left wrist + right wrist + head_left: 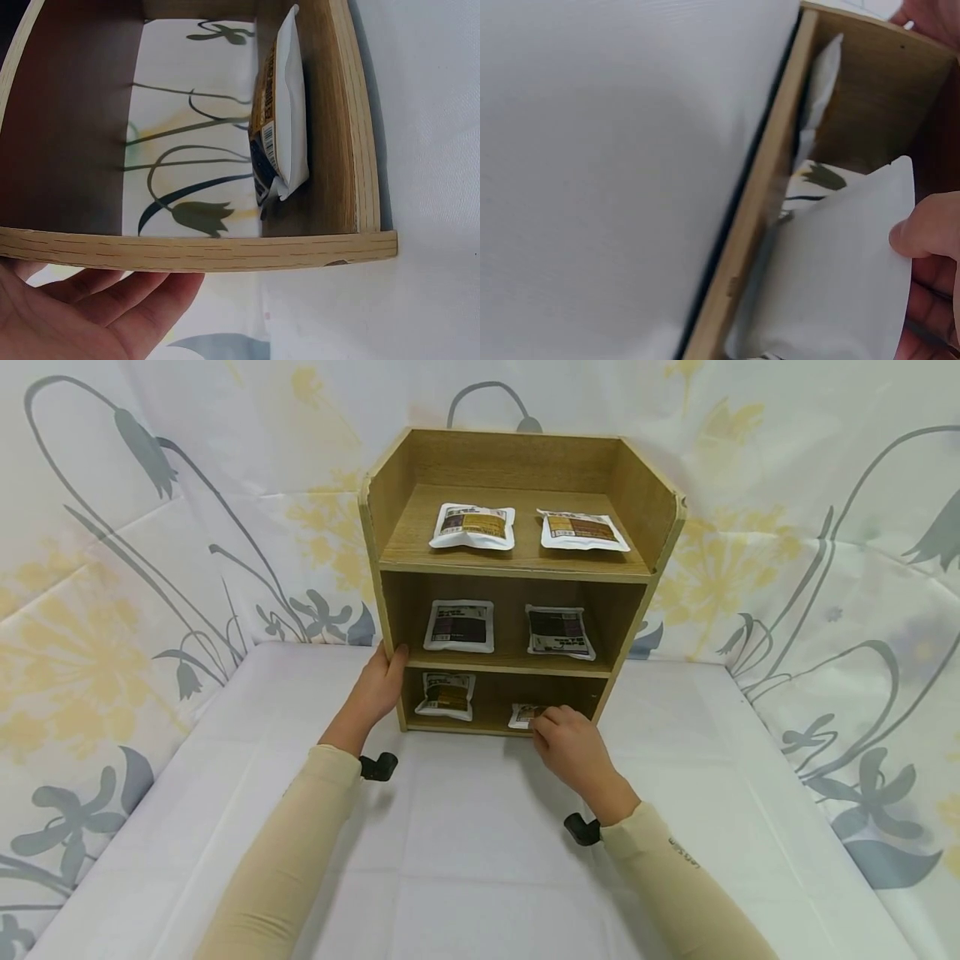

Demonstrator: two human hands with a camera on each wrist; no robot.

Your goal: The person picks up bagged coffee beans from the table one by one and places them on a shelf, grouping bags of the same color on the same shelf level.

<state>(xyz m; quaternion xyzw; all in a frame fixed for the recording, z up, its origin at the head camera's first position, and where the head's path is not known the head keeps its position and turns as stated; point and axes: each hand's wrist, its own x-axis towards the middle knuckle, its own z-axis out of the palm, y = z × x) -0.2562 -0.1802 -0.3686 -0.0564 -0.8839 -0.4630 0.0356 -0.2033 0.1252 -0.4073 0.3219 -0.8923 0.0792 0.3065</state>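
A small wooden shelf unit [517,575] has three levels. My left hand [381,681] grips its left side panel, fingers along the outside [97,315] and thumb at the front edge. In the lowest compartment, my right hand [572,747] pinches a white-edged packet [522,716] at the right. The right wrist view shows the thumb on the plain white back of that packet [840,270], which stands tilted up, with fingers behind it. Another packet [447,697], brown-labelled, leans at the left of the same compartment; in the left wrist view this packet [289,112] appears edge-on.
Two dark-labelled packets, left [460,627] and right [559,632], lean on the middle shelf. Two orange-brown ones, left [474,527] and right [583,531], lie on top. A white cloth [472,843] covers the table, and a floral curtain [247,493] hangs behind.
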